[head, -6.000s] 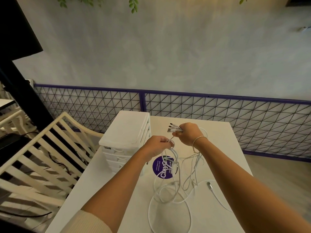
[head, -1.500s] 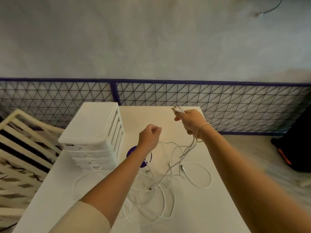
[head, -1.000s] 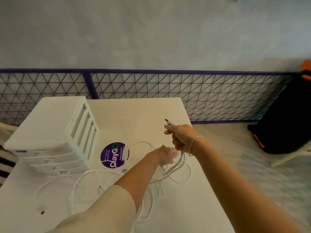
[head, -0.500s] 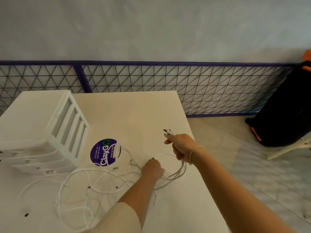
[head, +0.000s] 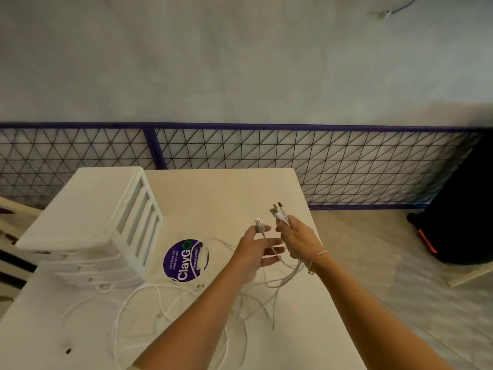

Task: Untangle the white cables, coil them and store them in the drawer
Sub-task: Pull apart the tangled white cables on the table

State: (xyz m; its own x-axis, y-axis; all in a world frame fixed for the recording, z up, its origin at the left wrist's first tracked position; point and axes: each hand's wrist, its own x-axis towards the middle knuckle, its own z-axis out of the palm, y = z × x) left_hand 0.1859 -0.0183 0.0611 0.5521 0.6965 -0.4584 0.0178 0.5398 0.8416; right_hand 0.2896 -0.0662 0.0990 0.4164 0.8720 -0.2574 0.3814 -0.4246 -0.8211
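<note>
We pinch one plug (head: 258,223) upright in our left hand (head: 256,252), just beside the bunched plugs (head: 278,212) our right hand (head: 300,240) grips, while the white cables (head: 170,303) trail down onto the table (head: 221,193) below both grips.

Drawer unit (head: 90,222) blocks left; table's (head: 226,193) far side seemingly open.

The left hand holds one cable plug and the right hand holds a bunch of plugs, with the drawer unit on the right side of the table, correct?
Not quite: the head view shows the drawer unit on the table's left side. The left hand does hold one cable plug, the right hand a bunch of plugs.
</note>
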